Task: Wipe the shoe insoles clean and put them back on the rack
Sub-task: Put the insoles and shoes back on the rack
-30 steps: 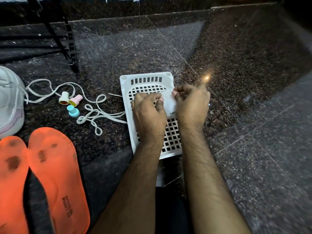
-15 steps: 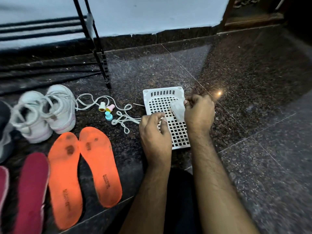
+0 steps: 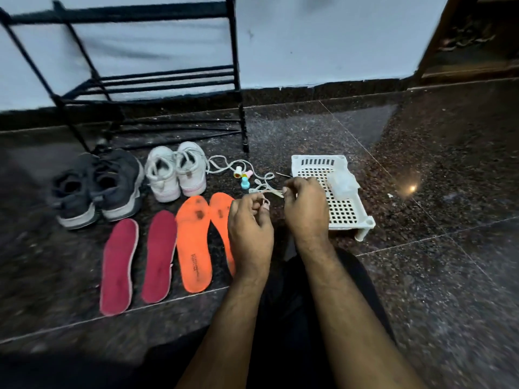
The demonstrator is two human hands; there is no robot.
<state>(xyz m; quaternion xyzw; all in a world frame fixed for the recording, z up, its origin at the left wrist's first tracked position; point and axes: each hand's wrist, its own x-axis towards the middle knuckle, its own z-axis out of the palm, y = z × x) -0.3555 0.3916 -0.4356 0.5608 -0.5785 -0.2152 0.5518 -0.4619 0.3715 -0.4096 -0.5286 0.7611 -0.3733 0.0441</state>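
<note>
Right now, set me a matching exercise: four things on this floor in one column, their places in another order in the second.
Things:
1. white sneakers
2. red insoles
3. white wipe
4. small coloured bottles

Places:
A. on the white plastic tray
B. among the loose laces
C. in front of the dark sneakers
D. behind the orange insoles

Pairs: 1-D, 2-C, 3-A, 4-B

Dark granite floor [image 3: 421, 276], insoles [image 3: 193, 245], shoes [image 3: 177, 171], laces [image 3: 224, 164], white tray [image 3: 320, 161], rack [image 3: 236, 80]
</note>
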